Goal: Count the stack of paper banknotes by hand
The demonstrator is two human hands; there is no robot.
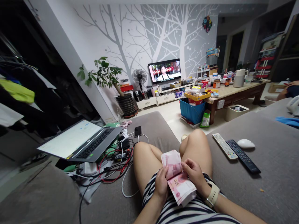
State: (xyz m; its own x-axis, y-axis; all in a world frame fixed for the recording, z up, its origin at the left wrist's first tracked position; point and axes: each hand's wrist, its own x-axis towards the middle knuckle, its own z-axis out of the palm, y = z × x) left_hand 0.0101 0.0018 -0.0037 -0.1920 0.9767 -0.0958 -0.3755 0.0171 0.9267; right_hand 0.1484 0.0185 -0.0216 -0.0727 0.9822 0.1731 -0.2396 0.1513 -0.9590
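A thick stack of pink 100 banknotes (181, 189) is folded open over my lap, its upper part bent away from me and its lower part showing the number 100. My left hand (161, 182) grips the stack along its left side, thumb on top near the fold. On the other side, my right hand (193, 174) pinches the edge of the upper notes between thumb and fingers. A pale watch (213, 194) sits on my right wrist. Beneath the notes are striped shorts (161, 214).
Left of me on the grey sofa (275, 199) lie an open laptop (93, 146), tangled cables (116, 165) and a phone (138, 131). Two remotes (243, 155) and a white mouse (246, 143) lie right. Ahead stands a cluttered table (224, 93); another person's hand (293, 84) shows far right.
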